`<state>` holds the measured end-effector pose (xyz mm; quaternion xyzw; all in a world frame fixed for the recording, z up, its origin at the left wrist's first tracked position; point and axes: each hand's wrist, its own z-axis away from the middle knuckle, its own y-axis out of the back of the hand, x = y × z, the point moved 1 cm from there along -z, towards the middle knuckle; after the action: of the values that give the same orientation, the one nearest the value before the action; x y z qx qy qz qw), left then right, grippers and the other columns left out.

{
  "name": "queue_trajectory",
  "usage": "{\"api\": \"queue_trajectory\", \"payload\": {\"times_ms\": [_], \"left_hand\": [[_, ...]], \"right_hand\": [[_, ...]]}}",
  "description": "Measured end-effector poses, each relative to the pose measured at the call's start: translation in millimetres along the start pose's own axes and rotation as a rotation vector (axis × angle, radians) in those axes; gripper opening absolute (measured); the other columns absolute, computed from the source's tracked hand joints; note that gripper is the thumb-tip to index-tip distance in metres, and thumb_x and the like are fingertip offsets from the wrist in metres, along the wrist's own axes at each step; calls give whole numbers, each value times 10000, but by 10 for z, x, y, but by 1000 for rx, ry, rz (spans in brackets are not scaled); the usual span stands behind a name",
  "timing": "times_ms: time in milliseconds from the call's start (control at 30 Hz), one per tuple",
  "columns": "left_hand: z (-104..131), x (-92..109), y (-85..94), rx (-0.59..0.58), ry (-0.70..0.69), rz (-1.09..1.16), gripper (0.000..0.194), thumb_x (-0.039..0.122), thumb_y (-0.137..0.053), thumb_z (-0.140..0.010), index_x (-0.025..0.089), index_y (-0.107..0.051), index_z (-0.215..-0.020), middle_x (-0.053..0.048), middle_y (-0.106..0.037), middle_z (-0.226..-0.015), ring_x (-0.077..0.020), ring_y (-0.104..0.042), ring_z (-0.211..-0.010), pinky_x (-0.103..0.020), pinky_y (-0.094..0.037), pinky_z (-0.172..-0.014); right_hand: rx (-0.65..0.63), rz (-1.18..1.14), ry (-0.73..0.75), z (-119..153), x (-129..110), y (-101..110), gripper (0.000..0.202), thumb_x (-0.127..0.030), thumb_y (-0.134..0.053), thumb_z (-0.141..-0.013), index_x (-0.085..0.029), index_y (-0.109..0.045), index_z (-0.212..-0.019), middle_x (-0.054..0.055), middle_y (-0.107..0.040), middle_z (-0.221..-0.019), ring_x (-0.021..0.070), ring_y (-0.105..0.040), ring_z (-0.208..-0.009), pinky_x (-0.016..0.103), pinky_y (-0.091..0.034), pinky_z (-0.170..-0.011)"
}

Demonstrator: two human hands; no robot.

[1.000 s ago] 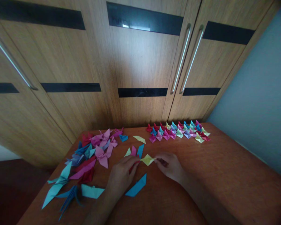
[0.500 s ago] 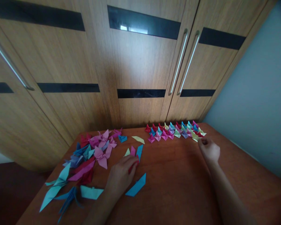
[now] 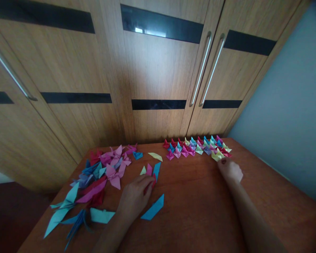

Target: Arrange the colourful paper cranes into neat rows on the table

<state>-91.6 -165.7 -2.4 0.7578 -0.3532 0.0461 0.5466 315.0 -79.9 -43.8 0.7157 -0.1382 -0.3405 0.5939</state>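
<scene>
My left hand [image 3: 135, 198] lies on the wooden table [image 3: 200, 211], its fingers closed over a red folded paper piece [image 3: 153, 182]. Just beyond its fingertips stand pink [image 3: 149, 169], blue [image 3: 157, 169] and pale green [image 3: 143, 171] folded pieces. My right hand [image 3: 229, 170] is stretched to the back right. Its curled fingertips pinch a small yellow folded piece [image 3: 215, 156] at the front right end of two rows of small coloured folded figures [image 3: 195, 148].
A loose heap of folded papers [image 3: 100, 175] in pink, red, blue and teal covers the table's left part. A blue folded strip [image 3: 154, 209] lies by my left wrist, a yellow piece [image 3: 156, 156] farther back. Wooden cupboard doors [image 3: 158, 77] stand behind; a grey wall [image 3: 287, 105] is on the right.
My right hand carried the yellow piece from the table's middle to the right end of the rows and set it down there. My left hand stayed on the red piece.
</scene>
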Motion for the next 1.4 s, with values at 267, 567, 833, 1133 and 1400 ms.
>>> {"api": "queue_trajectory", "payload": {"times_ms": [267, 567, 833, 1133, 1400], "left_hand": [[5, 10, 2, -11, 16, -3, 179, 190, -477, -876, 230, -635, -950, -39, -686, -978, -188, -646, -901, -323, -515, -824], [-1, 19, 5, -1, 25, 12, 191, 190, -488, -867, 234, -646, -963, -31, -691, -976, -182, -652, -899, -306, -515, -810], [-11, 23, 8, -10, 18, 12, 193, 183, -493, -857, 240, -648, -959, -30, -696, -983, -184, -655, -901, -308, -517, -817], [-1, 21, 11, -16, 17, 13, 201, 186, -481, -865, 239, -640, -977, -36, -691, -996, -190, -652, -911, -310, -514, -822], [-14, -29, 66, 8, 108, -78, 204, 212, -474, -876, 251, -643, -984, -26, -700, -1002, -190, -668, -876, -301, -516, -763]], "right_hand": [[4, 9, 20, -1, -41, -34, 352, -456, -447, -833, -255, -657, -1030, 139, -673, -890, 311, -644, -869, 393, -498, -687], [14, 3, 23, -9, -36, -46, 366, -471, -450, -833, -240, -662, -1020, 157, -673, -899, 318, -644, -851, 405, -493, -684], [-12, 27, 30, 17, -42, -30, 360, -465, -445, -836, -254, -643, -1050, 142, -672, -923, 306, -644, -884, 400, -493, -707], [-24, 36, 23, 12, -47, -29, 359, -467, -451, -830, -251, -629, -1056, 134, -670, -910, 319, -644, -881, 396, -492, -693], [170, -212, 250, 193, -190, 20, 302, -423, -462, -842, -209, -634, -967, 75, -681, -791, 227, -639, -747, 289, -454, -662]]}}
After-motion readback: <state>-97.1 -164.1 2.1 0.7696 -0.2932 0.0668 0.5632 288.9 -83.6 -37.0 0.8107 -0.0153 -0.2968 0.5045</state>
